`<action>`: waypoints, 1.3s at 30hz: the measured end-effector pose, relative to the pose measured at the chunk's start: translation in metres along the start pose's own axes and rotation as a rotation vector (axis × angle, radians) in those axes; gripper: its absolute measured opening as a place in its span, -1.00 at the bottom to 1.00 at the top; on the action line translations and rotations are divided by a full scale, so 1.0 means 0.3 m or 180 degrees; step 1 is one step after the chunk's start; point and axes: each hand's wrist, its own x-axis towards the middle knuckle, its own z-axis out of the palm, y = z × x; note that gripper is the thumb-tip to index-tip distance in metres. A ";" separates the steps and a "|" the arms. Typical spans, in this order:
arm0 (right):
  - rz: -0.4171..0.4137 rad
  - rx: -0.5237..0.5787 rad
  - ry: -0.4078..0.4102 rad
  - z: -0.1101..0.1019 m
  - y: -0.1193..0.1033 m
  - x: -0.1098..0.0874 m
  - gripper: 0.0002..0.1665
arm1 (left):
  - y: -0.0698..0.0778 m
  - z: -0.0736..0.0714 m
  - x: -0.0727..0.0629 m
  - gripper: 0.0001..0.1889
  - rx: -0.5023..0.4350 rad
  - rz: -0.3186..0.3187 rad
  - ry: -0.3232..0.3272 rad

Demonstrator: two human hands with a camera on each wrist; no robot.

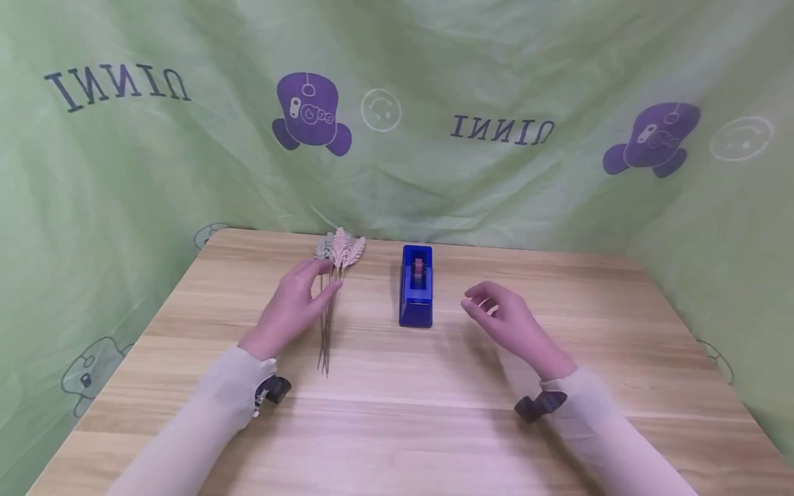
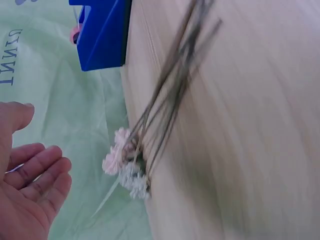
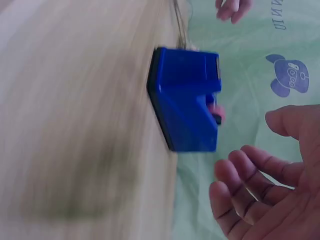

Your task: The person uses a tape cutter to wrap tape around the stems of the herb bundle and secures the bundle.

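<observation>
A small bunch of artificial flower stems, with pink and grey-blue leafy heads and thin brown stalks, lies on the table left of centre. My left hand hovers over the stalks in the head view; its wrist view shows loosely bent fingers with nothing between them and the thumb. Right of the bunch stands a blue tape dispenser with a small pink roll core. My right hand is in the air to the dispenser's right, fingers relaxed and holding nothing.
The wood-grain table runs back to a green cloth printed with purple figures and lettering, which also hangs at both sides. Dark wrist devices sit at the cuffs of both light sleeves.
</observation>
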 end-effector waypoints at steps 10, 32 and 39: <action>0.0370 0.0694 -0.0028 0.086 -0.024 0.058 -0.71 | 0.026 0.117 0.081 -0.63 -0.0854 0.0071 0.0253; 0.0903 0.1266 -0.0177 0.209 -0.074 0.133 -0.75 | 0.119 0.381 0.185 -0.68 -0.1963 -0.0401 0.0275; 0.1031 0.1452 -0.0138 0.216 -0.072 0.133 -0.77 | 0.129 0.405 0.195 -0.69 -0.1955 -0.0459 0.0306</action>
